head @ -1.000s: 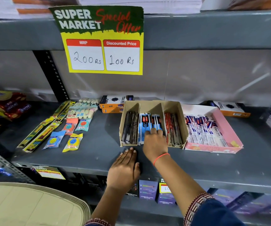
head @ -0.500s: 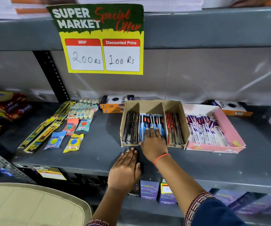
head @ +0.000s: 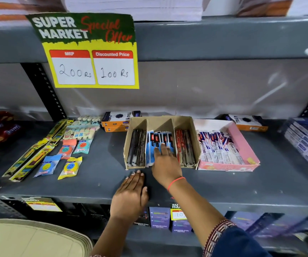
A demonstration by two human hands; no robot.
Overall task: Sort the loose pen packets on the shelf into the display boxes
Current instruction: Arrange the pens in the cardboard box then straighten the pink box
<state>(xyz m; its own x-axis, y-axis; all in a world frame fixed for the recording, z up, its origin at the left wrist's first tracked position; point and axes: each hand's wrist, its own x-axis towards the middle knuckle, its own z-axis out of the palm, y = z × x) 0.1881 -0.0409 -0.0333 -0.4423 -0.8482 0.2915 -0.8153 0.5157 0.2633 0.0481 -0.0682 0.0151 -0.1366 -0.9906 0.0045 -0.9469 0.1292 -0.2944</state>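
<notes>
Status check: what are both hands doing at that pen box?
Right hand flat on blue pen packets, middle slot of brown box. Left hand open on shelf. Nothing in the way.

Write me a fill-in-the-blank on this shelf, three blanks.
The right hand presses on the ___ packets in the cardboard box.
The left hand lies flat on the ___.
Right of that box stands a ___ box of packets.

Missing: blue; shelf; pink
</notes>
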